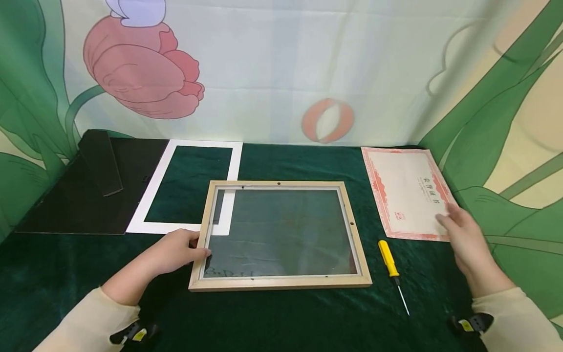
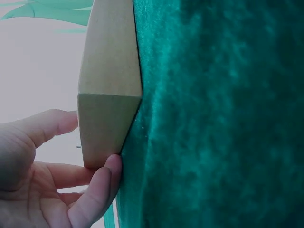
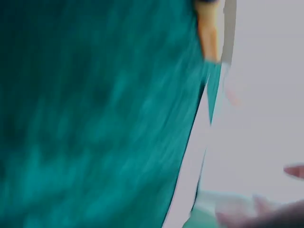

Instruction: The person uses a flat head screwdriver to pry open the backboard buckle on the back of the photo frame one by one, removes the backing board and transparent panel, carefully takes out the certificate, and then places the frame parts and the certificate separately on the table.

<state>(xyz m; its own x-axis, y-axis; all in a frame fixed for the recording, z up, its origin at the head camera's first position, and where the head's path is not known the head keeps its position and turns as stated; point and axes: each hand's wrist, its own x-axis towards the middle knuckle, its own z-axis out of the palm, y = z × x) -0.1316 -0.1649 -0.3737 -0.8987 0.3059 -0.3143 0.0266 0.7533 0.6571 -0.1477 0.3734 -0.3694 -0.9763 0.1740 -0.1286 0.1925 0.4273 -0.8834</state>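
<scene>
one wooden picture frame (image 1: 281,234) lies flat at the middle of the green-clothed surface (image 1: 286,318). the left hand (image 1: 176,252) rests against its near-left edge, fingers relaxed and touching the wood, not clasped round it. the right hand (image 1: 466,234) hovers released over the near-right corner of the one certificate (image 1: 406,193), at far right. one yellow screwdriver (image 1: 391,266) lies just right of the frame. one white mat (image 1: 189,188) and one black backing board (image 1: 88,188) lie far left. bare cloth runs along the near edge.
</scene>
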